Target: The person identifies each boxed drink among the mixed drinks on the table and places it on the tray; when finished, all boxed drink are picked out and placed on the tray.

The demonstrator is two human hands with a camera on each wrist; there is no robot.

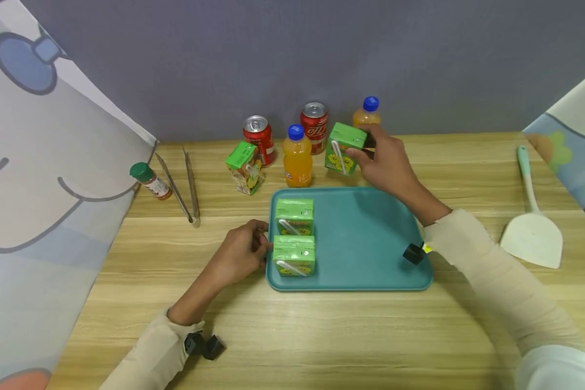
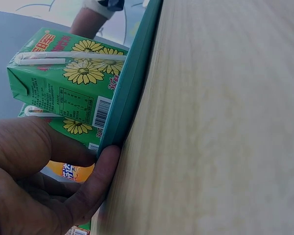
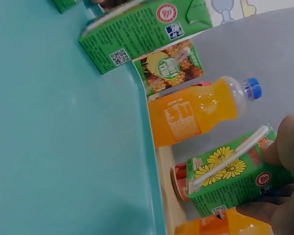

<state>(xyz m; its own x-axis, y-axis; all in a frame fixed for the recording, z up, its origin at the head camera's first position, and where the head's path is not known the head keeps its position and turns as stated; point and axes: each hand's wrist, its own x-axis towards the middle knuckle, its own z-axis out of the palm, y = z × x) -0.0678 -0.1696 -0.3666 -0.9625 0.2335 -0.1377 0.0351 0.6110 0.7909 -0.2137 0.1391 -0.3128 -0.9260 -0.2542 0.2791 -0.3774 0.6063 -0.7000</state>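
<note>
Just behind the far edge of the teal tray [image 1: 361, 238], my right hand [image 1: 387, 162] grips a green juice carton [image 1: 343, 147] with sunflower print, fingers wrapped around its right side; the carton is tilted, and I cannot tell whether its base touches the bench. My left hand [image 1: 239, 252] rests at the tray's left edge, thumb and fingers pinching the rim [image 2: 130, 105]

Inside the tray, against its left wall, two more green cartons [image 1: 294, 216] [image 1: 294, 255] stand one behind the other, each with a straw taped across the front

Along the bench's far edge: two red cans [image 1: 259, 138] [image 1: 314, 127], an orange juice bottle [image 1: 297, 156] with blue cap just beside the held carton, a second orange bottle [image 1: 367, 112] behind my right hand, and a fruit-print carton [image 1: 245, 168] tilted near the left can

Left side of the bench: metal tongs [image 1: 182, 187] and a small green-capped bottle [image 1: 150, 180] lying on its side. Right side: a pale spatula [image 1: 531, 222], well apart from the tray
</note>
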